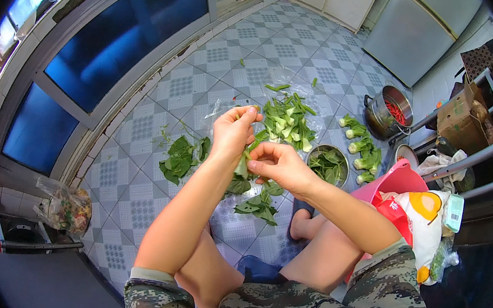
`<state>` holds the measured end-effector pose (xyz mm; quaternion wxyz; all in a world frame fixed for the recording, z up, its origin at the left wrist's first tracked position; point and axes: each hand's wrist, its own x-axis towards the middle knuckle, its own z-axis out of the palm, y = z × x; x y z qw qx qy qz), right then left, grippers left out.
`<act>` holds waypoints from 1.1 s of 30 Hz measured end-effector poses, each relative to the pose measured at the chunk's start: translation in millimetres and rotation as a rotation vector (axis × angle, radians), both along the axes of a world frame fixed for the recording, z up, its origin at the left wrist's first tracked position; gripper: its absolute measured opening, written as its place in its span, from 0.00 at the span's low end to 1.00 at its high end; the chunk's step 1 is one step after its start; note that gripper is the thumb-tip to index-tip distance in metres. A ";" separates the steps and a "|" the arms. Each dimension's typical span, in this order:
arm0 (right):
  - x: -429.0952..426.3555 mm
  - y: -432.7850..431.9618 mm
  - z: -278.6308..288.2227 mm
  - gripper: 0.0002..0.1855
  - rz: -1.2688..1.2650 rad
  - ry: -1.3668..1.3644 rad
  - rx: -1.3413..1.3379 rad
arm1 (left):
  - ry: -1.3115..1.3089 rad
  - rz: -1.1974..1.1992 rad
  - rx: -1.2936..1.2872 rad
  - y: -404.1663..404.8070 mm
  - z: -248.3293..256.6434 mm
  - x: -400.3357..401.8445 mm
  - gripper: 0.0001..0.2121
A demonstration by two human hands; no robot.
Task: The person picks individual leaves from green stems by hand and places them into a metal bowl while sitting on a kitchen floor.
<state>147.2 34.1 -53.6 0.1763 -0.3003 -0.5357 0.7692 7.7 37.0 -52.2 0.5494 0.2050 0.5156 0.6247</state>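
My left hand (233, 130) is raised over the floor with a thin green stem between its thumb and fingers. Just below it, my right hand (281, 164) pinches a lower part of the greens, a pale stalk with a leaf (242, 169) hanging from it. The fingers hide most of this piece. Loose leaves (257, 207) lie on the tiles beneath my hands. To the right of my right hand stands a round metal bowl (347, 167) with green leaves inside. Beyond my hands is a heap of bok choy and green pods (288, 120) on clear plastic film.
Broad dark leaves (178, 160) lie at left. Several bok choy heads (359, 146) line the right side, near a metal pot (376, 124) holding red chillies. A pink bucket (400, 178) and a metal rack (451, 168) stand close at right. A plastic bag (70, 211) sits at left.
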 end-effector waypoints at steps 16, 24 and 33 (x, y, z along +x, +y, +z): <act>112.7 127.8 -63.5 0.10 0.154 -0.847 0.645 | 0.490 0.280 -0.014 12.1 -48.2 -96.8 0.09; 175.1 166.9 -125.9 0.26 0.238 -1.454 0.701 | 0.483 0.060 -0.177 -14.9 -43.3 -116.0 0.10; -1.6 95.4 -61.0 0.17 -0.073 -0.262 0.539 | -0.034 -0.346 -0.122 -31.7 -16.6 -107.1 0.13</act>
